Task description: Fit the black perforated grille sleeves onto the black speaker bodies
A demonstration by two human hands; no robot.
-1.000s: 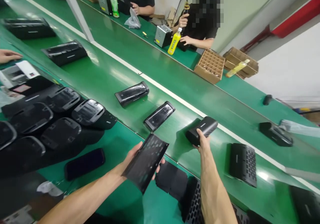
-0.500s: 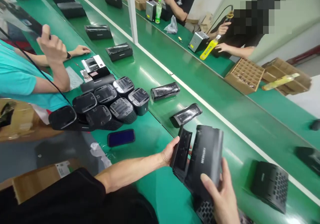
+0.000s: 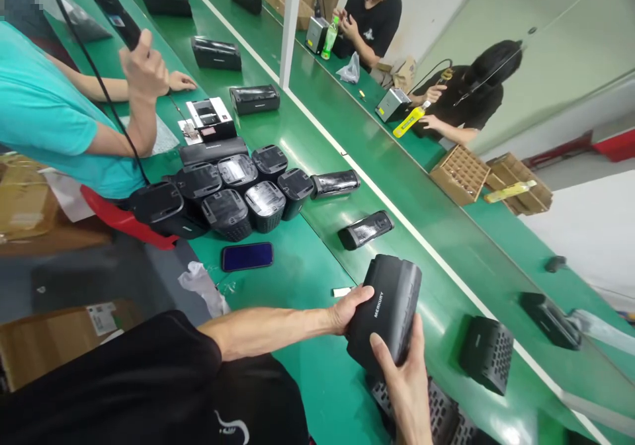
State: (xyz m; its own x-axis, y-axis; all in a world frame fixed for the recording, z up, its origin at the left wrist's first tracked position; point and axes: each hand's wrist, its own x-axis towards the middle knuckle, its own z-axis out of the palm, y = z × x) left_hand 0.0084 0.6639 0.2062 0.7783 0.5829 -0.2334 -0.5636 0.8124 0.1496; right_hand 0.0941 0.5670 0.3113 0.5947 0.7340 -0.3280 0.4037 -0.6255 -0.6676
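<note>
Between my hands is a black plastic housing (image 3: 394, 289), tilted, with white MERKURY lettering on its face. My left hand (image 3: 348, 307) grips its left side, the thumb on the front edge and the other fingers hidden behind. My right hand (image 3: 405, 373) holds the lower right part, thumb on the front and fingers round the far side. Below it, partly covered by my right hand, are black parts with hole-patterned sides (image 3: 441, 408). A small white piece (image 3: 342, 292) lies on the table by my left hand.
Several black housings (image 3: 265, 200) stand grouped on the left, near a dark phone (image 3: 247, 256). Others lie spaced along the green belt (image 3: 426, 299), including a film-covered one (image 3: 366, 230). A co-worker in turquoise (image 3: 54, 114) raises a corded tool (image 3: 116, 18). Two more people sit opposite.
The separate black panel in my left hand now sits against the housing, and the gap between them is gone. The view has shifted; the co-worker's raised tool shows more fully.
</note>
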